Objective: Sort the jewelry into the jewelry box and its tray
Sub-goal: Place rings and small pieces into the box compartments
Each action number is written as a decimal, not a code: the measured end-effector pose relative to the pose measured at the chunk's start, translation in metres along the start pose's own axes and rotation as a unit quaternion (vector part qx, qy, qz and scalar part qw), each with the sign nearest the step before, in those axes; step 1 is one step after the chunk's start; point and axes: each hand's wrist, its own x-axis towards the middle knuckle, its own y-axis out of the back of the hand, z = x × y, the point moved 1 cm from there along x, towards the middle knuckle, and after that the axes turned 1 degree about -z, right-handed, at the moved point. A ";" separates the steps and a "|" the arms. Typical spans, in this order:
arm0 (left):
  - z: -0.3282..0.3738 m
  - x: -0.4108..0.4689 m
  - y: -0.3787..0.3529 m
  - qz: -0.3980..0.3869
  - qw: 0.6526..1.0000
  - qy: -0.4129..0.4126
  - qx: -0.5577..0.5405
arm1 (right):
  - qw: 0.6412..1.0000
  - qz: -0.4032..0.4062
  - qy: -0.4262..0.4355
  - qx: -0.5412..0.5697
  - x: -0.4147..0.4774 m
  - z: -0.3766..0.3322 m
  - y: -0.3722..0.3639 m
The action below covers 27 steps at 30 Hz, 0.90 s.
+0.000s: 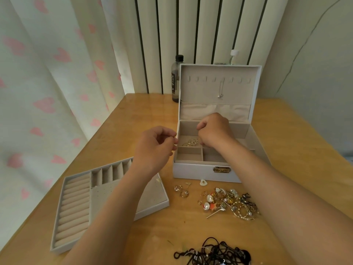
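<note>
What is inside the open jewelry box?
Several gold rings lie in a rear compartment of the jewelry box, and a necklace hangs in its lid. The right hand covers whatever lies beneath it.

1. A glossy wooden bench (133, 115), seen from above.
2. Far side: an open white jewelry box (200, 171), with a dark bottle (176, 79) behind its left corner.
3. Near left: a white tray (152, 207).
4. Near right: loose rings (181, 191), a tangled jewelry pile (229, 201) and black cords (214, 253).

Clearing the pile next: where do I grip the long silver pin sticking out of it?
The silver pin lies flat, its front-left end clear of the jewelry pile; probably pinch that bare shaft from the front-left.
</note>
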 end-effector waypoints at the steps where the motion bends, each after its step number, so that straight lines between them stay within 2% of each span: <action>1: 0.002 -0.003 0.001 -0.006 1.000 -0.007 0.006 | 1.000 0.008 0.008 0.012 -0.005 0.000 0.004; 4: 0.008 -0.007 0.003 -0.035 0.998 -0.035 0.046 | 0.997 0.038 0.056 0.044 -0.028 0.000 0.018; 7: 0.019 -0.010 0.013 -0.113 0.981 -0.073 0.140 | 0.988 0.062 0.111 0.092 -0.066 0.003 0.030; 11: 0.034 -0.021 0.023 -0.186 0.956 -0.093 0.207 | 0.981 0.035 0.134 0.133 -0.110 0.019 0.037; 16: 0.013 -0.039 0.001 -0.299 0.863 -0.113 0.391 | 0.988 0.008 0.126 0.084 -0.128 0.047 0.025; 22: -0.022 -0.052 -0.006 -0.255 0.806 -0.185 0.501 | 0.988 0.040 0.148 0.032 -0.138 0.072 0.016; 27: -0.027 -0.052 -0.006 -0.252 0.827 -0.183 0.468 | 0.978 0.053 0.201 0.010 -0.144 0.077 0.011</action>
